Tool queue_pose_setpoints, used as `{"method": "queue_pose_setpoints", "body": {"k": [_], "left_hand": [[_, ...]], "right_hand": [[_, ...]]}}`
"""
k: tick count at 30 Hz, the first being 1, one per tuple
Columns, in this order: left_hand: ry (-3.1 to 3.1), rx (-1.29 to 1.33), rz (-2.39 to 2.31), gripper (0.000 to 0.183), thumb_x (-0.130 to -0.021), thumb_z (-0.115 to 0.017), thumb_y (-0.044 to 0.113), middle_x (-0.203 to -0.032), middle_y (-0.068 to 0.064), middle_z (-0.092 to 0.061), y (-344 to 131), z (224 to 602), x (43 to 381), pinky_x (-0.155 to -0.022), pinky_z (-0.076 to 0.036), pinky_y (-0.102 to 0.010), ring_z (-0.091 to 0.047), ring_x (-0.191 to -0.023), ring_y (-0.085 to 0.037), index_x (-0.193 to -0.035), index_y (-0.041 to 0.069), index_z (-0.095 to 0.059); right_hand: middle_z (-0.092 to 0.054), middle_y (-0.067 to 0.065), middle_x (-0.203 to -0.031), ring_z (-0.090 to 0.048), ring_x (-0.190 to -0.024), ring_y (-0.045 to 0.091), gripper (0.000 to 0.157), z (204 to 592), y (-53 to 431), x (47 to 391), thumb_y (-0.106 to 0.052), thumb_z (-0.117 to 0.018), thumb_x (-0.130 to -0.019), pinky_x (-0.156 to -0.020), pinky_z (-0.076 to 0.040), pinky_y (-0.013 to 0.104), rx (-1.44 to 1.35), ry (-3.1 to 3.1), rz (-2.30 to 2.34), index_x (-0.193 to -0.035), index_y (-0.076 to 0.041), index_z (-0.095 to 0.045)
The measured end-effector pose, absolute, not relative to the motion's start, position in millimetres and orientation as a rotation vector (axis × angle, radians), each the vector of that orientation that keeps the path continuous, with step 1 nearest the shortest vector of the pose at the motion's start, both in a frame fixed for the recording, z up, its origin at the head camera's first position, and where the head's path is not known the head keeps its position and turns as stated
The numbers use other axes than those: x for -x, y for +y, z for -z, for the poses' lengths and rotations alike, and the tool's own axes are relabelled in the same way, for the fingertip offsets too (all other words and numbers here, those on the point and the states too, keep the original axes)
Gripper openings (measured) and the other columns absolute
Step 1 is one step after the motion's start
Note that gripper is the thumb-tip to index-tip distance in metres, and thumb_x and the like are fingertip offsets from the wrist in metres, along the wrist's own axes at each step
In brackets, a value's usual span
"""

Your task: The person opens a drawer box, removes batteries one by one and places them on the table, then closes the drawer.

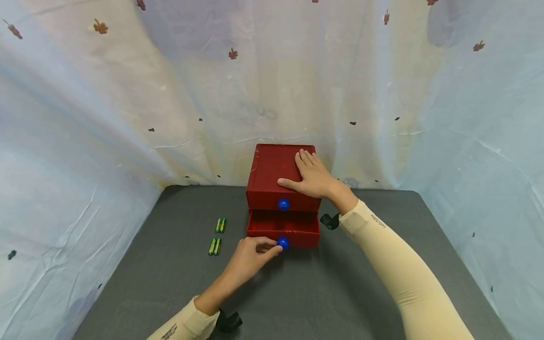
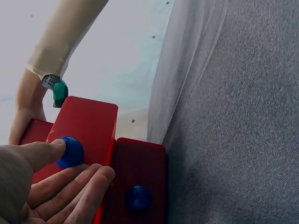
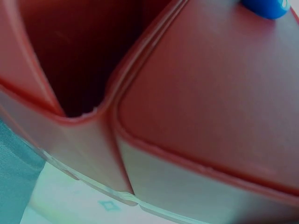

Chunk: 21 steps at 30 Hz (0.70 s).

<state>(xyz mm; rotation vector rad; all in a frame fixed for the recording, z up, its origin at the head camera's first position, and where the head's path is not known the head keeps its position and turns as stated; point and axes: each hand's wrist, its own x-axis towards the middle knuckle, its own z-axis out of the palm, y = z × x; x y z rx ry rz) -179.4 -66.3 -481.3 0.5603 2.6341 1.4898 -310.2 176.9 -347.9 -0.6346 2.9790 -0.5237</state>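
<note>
A red drawer unit (image 1: 276, 163) with round blue knobs stands at the far side of the table. Its middle drawer (image 1: 302, 239) is pulled partway out, and its visible inside is bare. My left hand (image 1: 248, 257) pinches that drawer's blue knob (image 2: 72, 153), thumb on one side and fingers on the other. On top of the unit my right hand (image 1: 313, 178) rests flat, fingers spread. The top drawer's blue knob (image 1: 283, 204) is just below it. A lower closed drawer (image 2: 140, 168) shows in the left wrist view; in the head view the pulled-out one hides it.
Left of the unit, green-and-gold batteries lie on the dark grey table (image 1: 170, 269) in two pairs, a farther pair (image 1: 220, 225) and a nearer pair (image 1: 214, 246). A pale patterned curtain (image 1: 272, 94) hangs behind and along both sides.
</note>
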Motion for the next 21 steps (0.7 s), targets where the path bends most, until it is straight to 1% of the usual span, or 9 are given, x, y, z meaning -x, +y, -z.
{"method": "queue_pose_setpoints", "body": {"k": [6, 15, 21], "left_hand": [[2.62, -0.564, -1.501, 0.033, -0.1, -0.078, 0.041, -0.099, 0.004, -0.082, -66, 483, 185, -0.072, -0.061, -0.026, -0.079, -0.088, -0.016, -0.116, 0.013, -0.083], [2.623, -0.571, -1.512, 0.03, -0.1, -0.078, 0.039, -0.097, 0.005, -0.082, -65, 482, 195, -0.071, -0.061, -0.029, -0.08, -0.091, -0.024, -0.116, 0.014, -0.083], [2.628, -0.57, -1.523, 0.031, -0.1, -0.078, 0.04, -0.098, 0.004, -0.082, -63, 483, 204, -0.072, -0.062, -0.029, -0.08, -0.091, -0.024, -0.116, 0.013, -0.083]], "right_hand": [[-0.001, 0.019, -0.179, 0.003, -0.166, 0.035, 0.111, 349, 177, 310, -0.073, -0.051, -0.101, -0.132, 0.004, 0.05, 0.63, 2.981, 0.517, -0.17, 0.0, -0.006], [-0.001, 0.019, -0.179, 0.003, -0.167, 0.035, 0.111, 349, 176, 310, -0.073, -0.051, -0.101, -0.132, 0.005, 0.049, 0.622, 2.986, 0.521, -0.17, 0.0, -0.007], [-0.001, 0.019, -0.179, 0.003, -0.167, 0.035, 0.111, 349, 176, 309, -0.073, -0.052, -0.1, -0.132, 0.004, 0.049, 0.617, 2.985, 0.517, -0.171, 0.0, -0.007]]}}
